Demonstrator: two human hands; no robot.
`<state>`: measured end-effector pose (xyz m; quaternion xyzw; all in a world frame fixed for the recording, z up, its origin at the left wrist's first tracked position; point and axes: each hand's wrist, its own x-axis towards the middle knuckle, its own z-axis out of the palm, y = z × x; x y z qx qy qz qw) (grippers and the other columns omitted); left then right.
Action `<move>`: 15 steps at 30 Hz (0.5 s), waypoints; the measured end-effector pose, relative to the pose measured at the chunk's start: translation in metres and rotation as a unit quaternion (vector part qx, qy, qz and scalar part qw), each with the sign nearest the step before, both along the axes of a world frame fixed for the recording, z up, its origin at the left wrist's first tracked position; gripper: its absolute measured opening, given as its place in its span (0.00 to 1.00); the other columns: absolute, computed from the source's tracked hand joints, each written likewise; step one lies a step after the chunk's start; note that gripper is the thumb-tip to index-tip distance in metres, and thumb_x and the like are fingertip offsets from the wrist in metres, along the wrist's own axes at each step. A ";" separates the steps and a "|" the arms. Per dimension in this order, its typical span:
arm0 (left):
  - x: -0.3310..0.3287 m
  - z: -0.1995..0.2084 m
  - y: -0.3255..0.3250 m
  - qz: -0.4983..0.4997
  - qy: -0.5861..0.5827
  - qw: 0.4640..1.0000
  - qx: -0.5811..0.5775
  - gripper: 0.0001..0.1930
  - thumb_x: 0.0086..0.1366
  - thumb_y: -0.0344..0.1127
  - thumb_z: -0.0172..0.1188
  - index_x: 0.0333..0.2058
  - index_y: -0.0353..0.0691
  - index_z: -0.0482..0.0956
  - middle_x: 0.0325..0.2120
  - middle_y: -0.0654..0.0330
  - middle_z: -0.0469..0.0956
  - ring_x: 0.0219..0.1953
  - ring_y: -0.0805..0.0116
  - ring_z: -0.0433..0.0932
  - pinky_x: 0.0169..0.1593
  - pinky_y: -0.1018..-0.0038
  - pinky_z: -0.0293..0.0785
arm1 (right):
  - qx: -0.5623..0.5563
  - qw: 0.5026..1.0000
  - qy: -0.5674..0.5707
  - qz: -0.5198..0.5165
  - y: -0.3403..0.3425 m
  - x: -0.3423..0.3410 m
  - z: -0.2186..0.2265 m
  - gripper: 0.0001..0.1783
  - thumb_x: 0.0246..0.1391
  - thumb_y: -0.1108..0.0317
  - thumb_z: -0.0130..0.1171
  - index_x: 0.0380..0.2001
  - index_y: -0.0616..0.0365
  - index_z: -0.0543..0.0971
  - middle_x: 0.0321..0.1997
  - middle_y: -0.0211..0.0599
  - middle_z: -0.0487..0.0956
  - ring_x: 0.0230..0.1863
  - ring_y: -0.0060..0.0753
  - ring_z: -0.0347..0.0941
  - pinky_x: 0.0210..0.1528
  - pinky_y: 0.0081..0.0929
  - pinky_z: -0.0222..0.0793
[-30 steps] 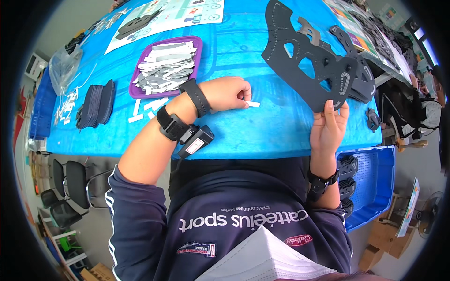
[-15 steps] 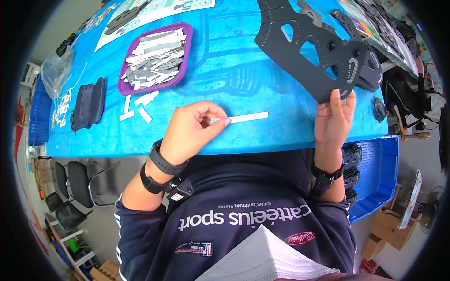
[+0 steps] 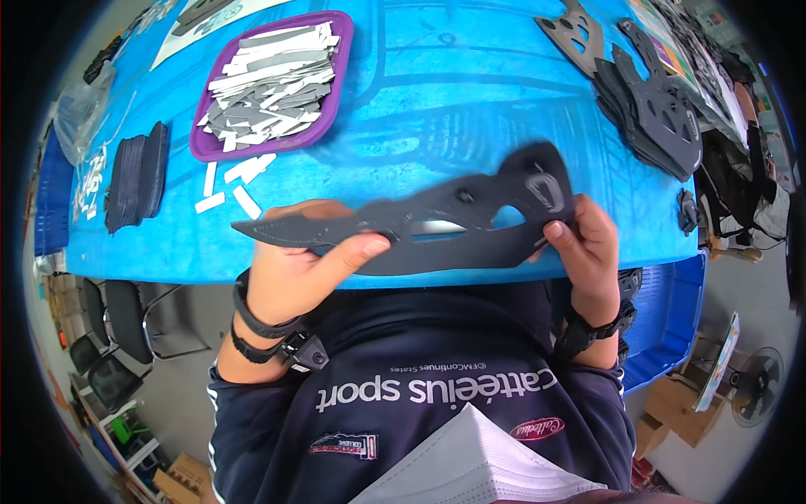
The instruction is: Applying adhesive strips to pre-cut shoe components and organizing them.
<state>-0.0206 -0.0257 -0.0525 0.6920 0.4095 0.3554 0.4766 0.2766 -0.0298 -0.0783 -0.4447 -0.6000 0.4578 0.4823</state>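
A dark grey shoe upper (image 3: 470, 244) with cut-out holes is stretched between my two hands, above the near edge of the table. My left hand (image 3: 306, 260) pinches its left part, thumb in front and fingers behind. At its right end, my right hand (image 3: 588, 248) grips the edge between thumb and fingers. Through one cut-out shows part of a pale strip (image 3: 437, 227); the rest is hidden behind the upper. To the right, a stack of similar dark uppers (image 3: 642, 113) lies on the blue table (image 3: 403, 109).
A purple tray (image 3: 346, 84) of white and grey strips stands left of centre, with loose white strips (image 3: 210, 202) beside it. Farther left is a bundle of dark pieces (image 3: 136, 181). A blue crate (image 3: 672, 328) sits below the table at right. A brown-grey upper (image 3: 575, 38) lies beyond the stack.
My right hand has brought the shoe upper down and left, turning it lengthwise in front of me. My left hand, which held a white strip, now grips the upper's left part too.
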 end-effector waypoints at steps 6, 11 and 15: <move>-0.011 -0.001 0.004 0.068 0.035 0.981 -0.178 0.10 0.45 0.28 0.70 0.25 0.32 0.79 0.18 0.63 0.76 0.22 0.80 0.71 0.22 0.81 0.62 | 0.075 0.975 -0.204 0.034 0.010 -0.001 0.004 0.13 0.49 0.69 0.58 0.16 0.62 0.69 0.19 0.35 0.67 0.19 0.27 0.61 0.22 0.23 0.57; -0.021 -0.010 0.006 -0.001 0.019 0.997 -0.079 0.05 0.47 0.26 0.64 0.22 0.34 0.76 0.15 0.59 0.71 0.17 0.69 0.66 0.20 0.75 0.59 | 0.116 0.947 -0.296 0.041 0.015 -0.008 0.006 0.13 0.44 0.68 0.60 0.16 0.61 0.70 0.25 0.34 0.67 0.28 0.35 0.59 0.31 0.27 0.57; -0.010 -0.021 0.005 0.078 0.089 0.990 0.074 0.05 0.47 0.25 0.63 0.24 0.34 0.75 0.19 0.59 0.69 0.22 0.70 0.65 0.24 0.75 0.58 | 0.098 0.926 -0.363 0.031 0.017 -0.011 0.007 0.12 0.42 0.68 0.61 0.16 0.61 0.70 0.30 0.36 0.68 0.34 0.39 0.60 0.36 0.31 0.57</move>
